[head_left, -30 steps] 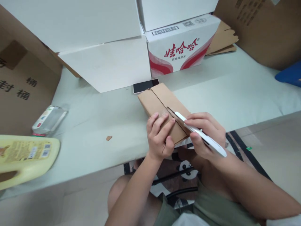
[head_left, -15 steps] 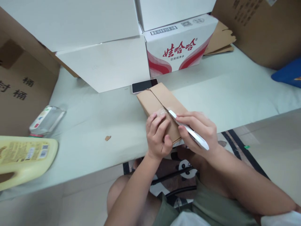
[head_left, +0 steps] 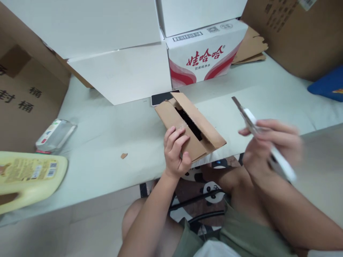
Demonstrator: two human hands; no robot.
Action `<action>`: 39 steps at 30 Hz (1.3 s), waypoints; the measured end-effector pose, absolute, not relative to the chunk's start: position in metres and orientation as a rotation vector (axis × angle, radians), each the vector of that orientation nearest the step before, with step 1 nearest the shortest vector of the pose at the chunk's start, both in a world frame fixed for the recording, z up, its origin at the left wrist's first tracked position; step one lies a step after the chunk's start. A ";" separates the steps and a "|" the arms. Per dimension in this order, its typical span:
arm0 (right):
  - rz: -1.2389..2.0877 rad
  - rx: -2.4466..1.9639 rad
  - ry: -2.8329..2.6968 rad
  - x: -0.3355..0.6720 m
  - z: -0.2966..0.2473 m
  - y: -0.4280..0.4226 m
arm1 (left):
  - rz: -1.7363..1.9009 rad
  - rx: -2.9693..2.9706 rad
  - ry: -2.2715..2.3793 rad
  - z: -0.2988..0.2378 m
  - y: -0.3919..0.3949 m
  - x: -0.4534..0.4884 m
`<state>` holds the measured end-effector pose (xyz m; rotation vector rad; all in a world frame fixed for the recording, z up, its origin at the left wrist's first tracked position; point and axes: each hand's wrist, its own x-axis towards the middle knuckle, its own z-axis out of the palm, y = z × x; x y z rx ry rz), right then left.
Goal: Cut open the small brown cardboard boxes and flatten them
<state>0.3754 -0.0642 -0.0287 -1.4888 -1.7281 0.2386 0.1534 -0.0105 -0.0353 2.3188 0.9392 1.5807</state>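
1. Cardboard box [head_left: 198, 119] is positioned in front of the phone [head_left: 160, 99]; one flap is partly lifted.
2. Box is gripped by left hand [head_left: 176, 151].
3. Utility knife [head_left: 249, 117], blade extended, is held by right hand [head_left: 278, 141], to the right of the phone.

Head view, forward and down.

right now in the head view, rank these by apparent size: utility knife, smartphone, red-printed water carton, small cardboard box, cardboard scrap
1. Red-printed water carton
2. Small cardboard box
3. Utility knife, perhaps enlarged by nearness to the camera
4. Smartphone, partly hidden
5. Cardboard scrap
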 end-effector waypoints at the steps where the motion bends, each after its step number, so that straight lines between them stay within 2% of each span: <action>1: 0.255 -1.522 -1.737 0.378 -0.034 -0.057 | 1.582 2.316 0.929 -0.036 -0.008 0.150; 6: 0.343 -1.684 -1.754 0.393 -0.057 -0.017 | 1.553 2.177 0.857 -0.042 0.008 0.127; 10: 0.493 -1.879 -1.751 0.401 -0.071 -0.003 | 1.616 1.845 0.907 -0.058 0.021 0.101; 13: 0.457 -1.948 -1.798 0.397 -0.075 -0.003 | 1.634 1.602 0.978 -0.067 0.028 0.082; 15: 0.443 -1.880 -1.851 0.391 -0.074 -0.003 | 1.602 1.536 1.002 -0.068 0.030 0.072; 18: 0.618 -1.602 -1.890 0.383 -0.073 -0.002 | 1.557 1.465 0.940 -0.064 0.028 0.063; 23: 1.060 -1.273 -1.512 0.372 -0.073 0.000 | 1.468 1.453 0.996 -0.059 0.022 0.051; 26: 1.215 -1.155 -1.361 0.368 -0.073 0.000 | 1.365 1.413 1.104 -0.062 0.023 0.041; 33: 0.880 -1.285 -1.639 0.355 -0.067 -0.004 | 1.242 1.156 1.034 -0.060 0.024 0.040; 39: 0.752 -1.319 -1.488 0.345 -0.067 -0.004 | 1.347 1.125 1.185 -0.052 0.027 0.047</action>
